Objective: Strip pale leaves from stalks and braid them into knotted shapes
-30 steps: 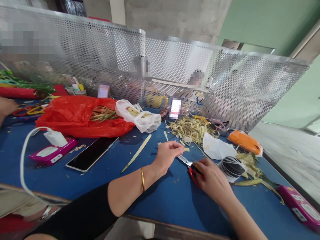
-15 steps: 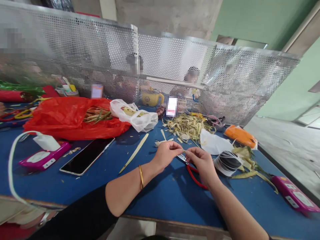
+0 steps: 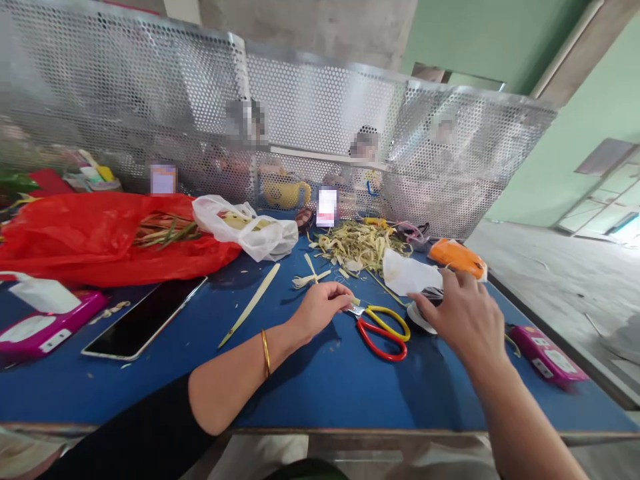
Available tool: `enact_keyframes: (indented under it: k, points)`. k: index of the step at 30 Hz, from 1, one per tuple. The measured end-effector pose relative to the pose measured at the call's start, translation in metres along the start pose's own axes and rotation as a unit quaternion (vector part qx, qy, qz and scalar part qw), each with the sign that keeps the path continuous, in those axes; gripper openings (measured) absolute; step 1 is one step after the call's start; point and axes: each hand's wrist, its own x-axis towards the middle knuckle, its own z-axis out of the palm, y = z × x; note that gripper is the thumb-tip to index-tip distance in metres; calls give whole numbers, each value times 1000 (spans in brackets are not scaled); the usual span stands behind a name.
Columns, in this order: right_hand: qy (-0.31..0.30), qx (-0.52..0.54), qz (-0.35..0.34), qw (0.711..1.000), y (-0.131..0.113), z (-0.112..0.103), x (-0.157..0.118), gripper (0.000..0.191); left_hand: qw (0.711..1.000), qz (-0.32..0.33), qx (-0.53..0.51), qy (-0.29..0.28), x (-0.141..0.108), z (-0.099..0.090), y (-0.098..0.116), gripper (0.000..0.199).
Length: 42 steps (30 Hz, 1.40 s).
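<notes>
My left hand (image 3: 325, 308) pinches a small piece of pale leaf strip (image 3: 355, 301) at its fingertips, above the blades of the scissors. The scissors (image 3: 384, 332), with one red and one yellow handle, lie on the blue table (image 3: 320, 393). Over the thread spool (image 3: 423, 318), my right hand (image 3: 463, 313) has its thumb and fingers spread; it partly hides the spool. Just beyond my left hand lies a small knotted leaf piece (image 3: 311, 276). One long pale leaf strip (image 3: 250, 305) rests to the left.
A heap of leaf scraps (image 3: 357, 245), white paper (image 3: 407, 272) and an orange packet (image 3: 457, 257) lie farther back. Red (image 3: 90, 233) and white (image 3: 250, 230) bags, a black phone (image 3: 145, 320) and purple power strips (image 3: 547, 357) are around. People sit behind the perforated screen (image 3: 310, 100).
My right hand has left my left hand and moved right over the spool, its fingers opening. Both scissor handles now show. The view has shifted slightly right.
</notes>
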Motion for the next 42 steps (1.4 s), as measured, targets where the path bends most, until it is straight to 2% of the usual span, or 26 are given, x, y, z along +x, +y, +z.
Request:
enact_keyframes:
  k: [3, 4, 6, 11, 14, 18, 20, 25, 28, 33, 35, 38, 40, 42]
  points:
    - [-178, -33, 29, 983, 18, 0, 10, 55, 1000, -7, 9, -13, 1, 5, -1, 4]
    - [-215, -21, 26, 976, 22, 2, 13, 51, 1000, -11, 8, -20, 1, 8, -1, 5]
    - [-240, 22, 19, 970, 26, 3, 19, 45, 999, -23, 4, -39, 2, 14, -1, 8]
    - [-209, 184, -9, 961, 34, -12, 31, 45, 992, -69, -29, -100, 9, 31, 5, 22]
    - [-189, 202, -38, 960, 32, -25, 35, 47, 984, -77, -66, -145, 18, 41, 5, 30]
    - [-140, 210, -63, 966, 28, -36, 39, 47, 960, -109, -128, -225, 31, 53, -2, 40]
    - [-131, 236, -71, 960, 31, -40, 42, 45, 951, -101, -144, -254, 36, 58, -4, 42]
    - [-148, 344, -75, 924, 47, -53, 54, 42, 952, -46, -140, -267, 46, 65, 1, 40]
    - [-153, 396, -63, 903, 51, -64, 61, 44, 949, -42, -144, -276, 48, 71, 5, 40]
    - [-155, 476, -34, 865, 50, -80, 65, 43, 905, -75, -146, -392, 41, 75, 5, 38]
    - [-147, 501, -27, 852, 54, -82, 65, 42, 908, -80, -147, -383, 41, 70, 4, 36]
    - [-135, 519, -27, 844, 67, -81, 63, 42, 927, -65, -178, -323, 47, 53, 6, 33]
    - [-156, 522, -34, 838, 80, -76, 62, 47, 940, -52, -196, -274, 52, 38, 9, 29]
    - [-208, 507, -53, 835, 90, -70, 59, 56, 953, -43, -203, -219, 56, 23, 13, 24]
